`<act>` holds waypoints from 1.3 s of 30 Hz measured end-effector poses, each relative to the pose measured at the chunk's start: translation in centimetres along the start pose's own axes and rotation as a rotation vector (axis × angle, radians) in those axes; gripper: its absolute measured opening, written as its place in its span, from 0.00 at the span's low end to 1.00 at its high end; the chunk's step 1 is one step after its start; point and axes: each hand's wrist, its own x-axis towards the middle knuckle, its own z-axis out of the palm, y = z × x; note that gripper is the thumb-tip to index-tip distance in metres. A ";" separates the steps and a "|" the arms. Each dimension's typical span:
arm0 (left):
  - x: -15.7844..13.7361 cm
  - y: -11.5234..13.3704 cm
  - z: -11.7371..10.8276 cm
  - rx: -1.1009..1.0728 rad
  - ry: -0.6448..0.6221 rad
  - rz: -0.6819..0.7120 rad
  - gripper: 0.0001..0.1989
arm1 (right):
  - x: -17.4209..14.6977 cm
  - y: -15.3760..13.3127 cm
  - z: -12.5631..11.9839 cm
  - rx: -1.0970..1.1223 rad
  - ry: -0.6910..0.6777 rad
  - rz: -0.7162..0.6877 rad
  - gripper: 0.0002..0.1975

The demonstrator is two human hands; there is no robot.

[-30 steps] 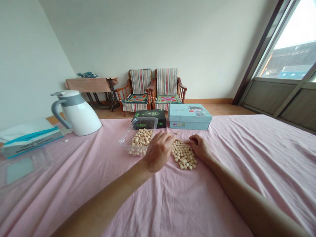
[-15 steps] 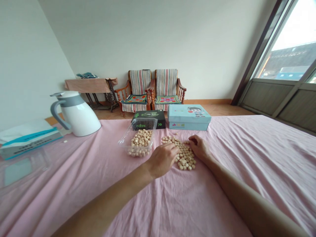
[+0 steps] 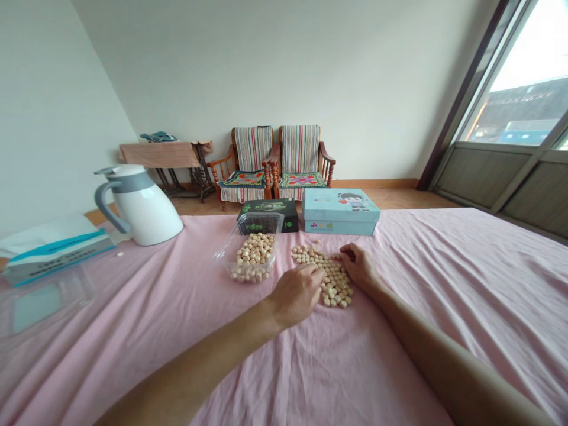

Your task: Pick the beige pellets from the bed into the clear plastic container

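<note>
Small round beige pieces (image 3: 336,281) lie spread in one layer on the pink cloth, a few stacked at the near end. My left hand (image 3: 298,296) rests at the left edge of this spread, fingers bent down and pressed together; whatever they hold is hidden under the hand. On the other side, my right hand (image 3: 360,265) has its fingers curled inward beside the upper right edge of the pieces. I cannot make out whether something is between those fingertips. A clear plastic tub (image 3: 224,255), partly filled with the same pieces, stands to the left of my left hand.
Behind the pieces stand a black box (image 3: 290,223) and a light blue box (image 3: 341,226). A white jug (image 3: 155,216) and a tissue pack (image 3: 57,257) are on the left, with a clear plastic lid (image 3: 39,305) nearer. Two wooden chairs (image 3: 299,148) stand beyond the table.
My left hand has shifted slightly toward me, its fingers lower over the left side of the pieces. My right hand stays nearly in place. The view has moved slightly.
</note>
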 end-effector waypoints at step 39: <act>0.7 -2.4 -4.4 0.082 0.367 -0.118 0.03 | -0.1 -0.4 -0.2 0.003 0.002 -0.002 0.08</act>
